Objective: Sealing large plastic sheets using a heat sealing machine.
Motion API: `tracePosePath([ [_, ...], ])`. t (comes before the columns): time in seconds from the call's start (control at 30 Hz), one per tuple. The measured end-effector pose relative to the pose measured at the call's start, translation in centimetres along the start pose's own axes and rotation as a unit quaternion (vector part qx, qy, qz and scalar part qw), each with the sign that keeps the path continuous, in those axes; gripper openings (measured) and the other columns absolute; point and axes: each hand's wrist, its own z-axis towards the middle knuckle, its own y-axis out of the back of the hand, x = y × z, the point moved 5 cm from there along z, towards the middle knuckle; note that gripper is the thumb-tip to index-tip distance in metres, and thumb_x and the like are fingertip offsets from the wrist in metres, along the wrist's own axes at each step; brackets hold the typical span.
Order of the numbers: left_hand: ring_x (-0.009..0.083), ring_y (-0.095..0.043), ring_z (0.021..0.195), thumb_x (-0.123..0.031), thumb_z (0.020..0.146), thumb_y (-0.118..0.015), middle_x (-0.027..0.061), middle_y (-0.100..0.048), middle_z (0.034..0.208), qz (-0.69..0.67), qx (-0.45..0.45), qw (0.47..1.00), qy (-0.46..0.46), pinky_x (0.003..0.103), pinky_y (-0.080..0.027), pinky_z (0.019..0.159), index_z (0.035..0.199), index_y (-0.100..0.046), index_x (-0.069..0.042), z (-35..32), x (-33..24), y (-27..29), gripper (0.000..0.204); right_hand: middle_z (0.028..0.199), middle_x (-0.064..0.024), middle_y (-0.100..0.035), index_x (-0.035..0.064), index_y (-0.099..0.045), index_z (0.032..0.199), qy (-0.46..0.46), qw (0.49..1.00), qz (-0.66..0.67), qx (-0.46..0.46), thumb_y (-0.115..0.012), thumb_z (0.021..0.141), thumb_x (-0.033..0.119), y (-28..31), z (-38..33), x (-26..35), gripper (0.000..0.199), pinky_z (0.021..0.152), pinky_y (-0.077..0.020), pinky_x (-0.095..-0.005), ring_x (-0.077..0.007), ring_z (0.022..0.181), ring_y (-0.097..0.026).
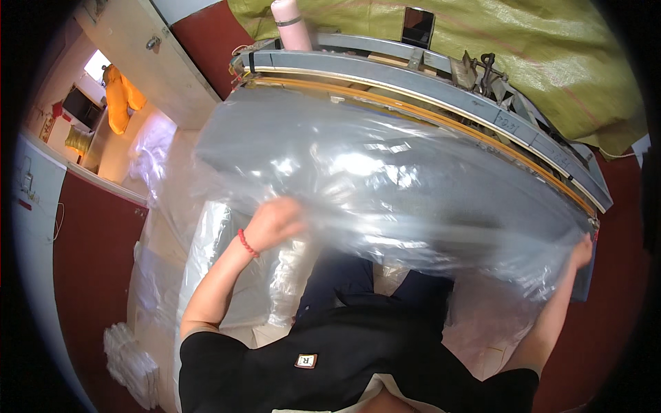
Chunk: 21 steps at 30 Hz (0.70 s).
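- Head view looks down on a large sheet of clear, crinkled plastic film (385, 186), the biggest thing here; it is spread across the front of a long grey metal machine and drapes down over the person's lap.
- That long grey metal machine with a yellow strip along its edge (441, 93) runs from upper left to right, curving with the lens, and the film's far edge lies against it.
- Behind the machine, a yellow-green woven tarpaulin (523, 48) covers the background.
- At the left, a pile of folded clear plastic bags (206, 255) lies beside the person's left forearm, with a smaller stack of white packets (131, 361) on the floor below it.
- A pink cylindrical bottle (289, 24) stands upright on top of the machine, near a dark flat phone (418, 27) propped there.
- The left hand (275, 221), a red bead bracelet on its wrist, is curled closed on the film's near edge.
- The right hand (582, 251) is at the film's right corner beside the machine's end; mostly veiled by plastic, so I cannot tell if its fingers are closed.
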Motion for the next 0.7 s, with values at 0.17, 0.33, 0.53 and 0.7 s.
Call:
tracePosePath([
  [0.17, 0.0294, -0.048, 0.102, -0.023, 0.064, -0.069, 0.0102, -0.055, 0.101, 0.052, -0.136, 0.988, 0.06, 0.041, -0.033, 0.089, 0.092, -0.056, -0.005, 4.2, 0.2, 2.2, 0.036, 0.095, -0.0168, -0.059, 0.0067, -0.058, 0.101, -0.005, 0.992, -0.124, 0.009, -0.04, 0.084, 0.046, 6.8, 1.6, -4.1, 0.047, 0.073, -0.0419, -0.0398, -0.0351, 0.088, -0.055],
  [0.33, 0.0235, -0.053, 0.088, -0.01, 0.065, -0.061, 0.0061, -0.056, 0.086, 0.282, 0.006, 0.954, 0.1, 0.041, -0.032, 0.088, 0.087, -0.056, -0.008, 2.0, 9.1, 2.8, 0.022, 0.097, -0.0153, -0.059, 0.006, -0.057, 0.103, 0.015, 0.994, -0.108, 0.026, -0.041, 0.085, 0.044, 9.7, 1.5, -3.9, 0.045, 0.076, -0.0411, -0.0367, -0.0317, 0.09, -0.054],
  [0.53, 0.031, -0.059, 0.074, -0.007, 0.065, -0.052, 0.0162, -0.06, 0.076, 0.255, 0.092, 0.928, 0.257, 0.038, -0.046, 0.064, 0.077, -0.062, -0.004, -2.1, 17.8, 11.0, 0.016, 0.097, -0.0135, -0.06, 0.0049, -0.055, 0.106, 0.004, 0.997, 0.014, 0.078, -0.043, 0.086, 0.04, 10.5, 5.0, -9.3, 0.042, 0.077, -0.0404, -0.0333, -0.0276, 0.088, -0.055],
  [0.7, 0.0275, -0.059, 0.066, -0.017, 0.072, -0.059, 0.0134, -0.059, 0.068, 0.443, -0.244, 0.822, 0.261, 0.037, -0.045, 0.062, 0.081, -0.062, -0.003, 8.4, 17.3, 24.0, 0.017, 0.098, -0.0154, -0.059, 0.0058, -0.055, 0.107, 0.016, 0.994, -0.039, 0.098, -0.041, 0.085, 0.044, 8.2, 4.7, -6.9, 0.046, 0.078, -0.0404, -0.0351, -0.0306, 0.09, -0.055],
])
